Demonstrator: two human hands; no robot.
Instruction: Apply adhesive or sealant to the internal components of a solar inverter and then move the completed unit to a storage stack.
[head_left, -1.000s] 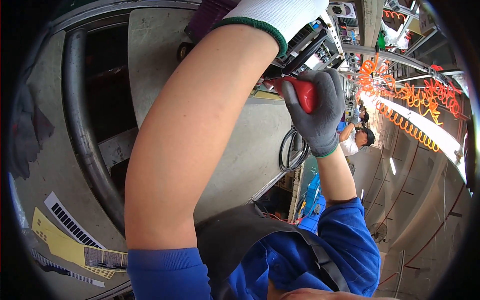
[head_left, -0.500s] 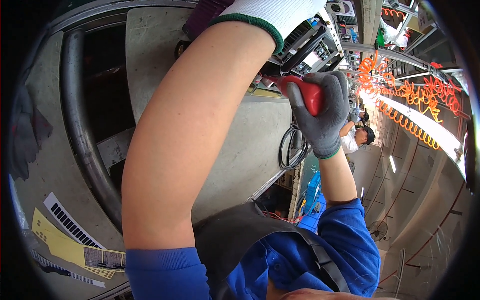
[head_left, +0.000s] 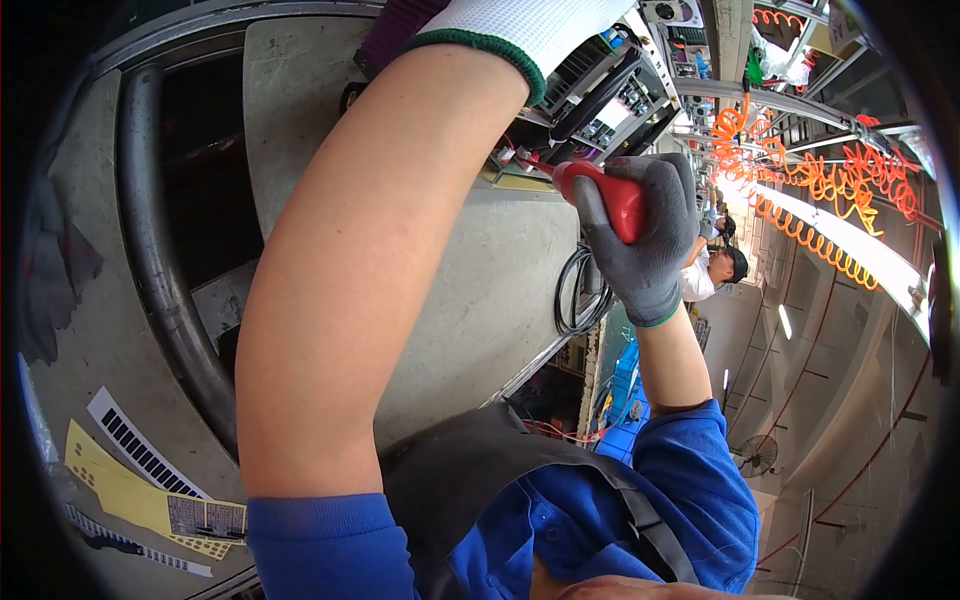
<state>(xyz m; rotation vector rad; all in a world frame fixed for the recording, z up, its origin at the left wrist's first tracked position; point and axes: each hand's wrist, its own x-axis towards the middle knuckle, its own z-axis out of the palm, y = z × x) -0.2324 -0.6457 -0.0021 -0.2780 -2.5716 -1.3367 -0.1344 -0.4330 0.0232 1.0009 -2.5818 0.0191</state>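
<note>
My left arm reaches up across the view in a white knit glove with a green cuff. The fingers of my left hand are cut off by the top edge, so their pose is hidden. My right hand, in a grey glove, is closed round a red squeeze bottle with a thin nozzle. That nozzle points left, at small white connectors at the lower side of an opened electrical unit. Whether the tip touches them I cannot tell. Dark components and boards show inside the unit.
A grey worktop lies under my arms, with a coiled black cable at its edge. Yellow and white label sheets lie lower left, near a metal pipe. Orange coiled hoses hang at right; a co-worker stands beyond.
My right hand and the red squeeze bottle have dropped slightly, and more of the nozzle shows. My left arm has shifted a little to the left in the view.
</note>
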